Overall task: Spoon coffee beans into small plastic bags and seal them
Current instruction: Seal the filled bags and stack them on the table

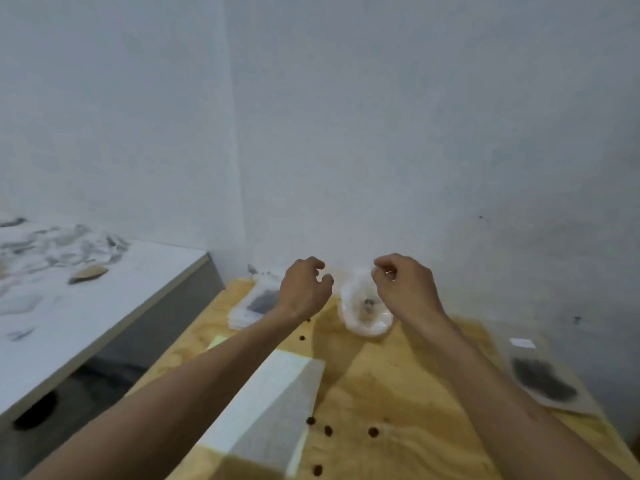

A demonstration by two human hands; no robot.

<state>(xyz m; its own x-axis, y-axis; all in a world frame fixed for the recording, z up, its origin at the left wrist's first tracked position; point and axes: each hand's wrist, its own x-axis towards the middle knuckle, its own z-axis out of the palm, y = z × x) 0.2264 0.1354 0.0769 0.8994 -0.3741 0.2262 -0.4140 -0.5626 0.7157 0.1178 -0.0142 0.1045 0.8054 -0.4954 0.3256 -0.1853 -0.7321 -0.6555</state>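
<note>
Two hands raised over white bowl (366, 315): left hand (304, 287) loosely curled, holding nothing; right hand (403, 284) fingertips pinched, contents unclear. Beans (368, 304) in bowl; bean-filled bag (543, 379) right of bowl.

Matt plywood table (415, 393); glossy clear plastic bag (367, 318).

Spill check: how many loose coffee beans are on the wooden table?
6 loose beans: two near the left forearm, four near the front edge. The arms may hide more.
</note>
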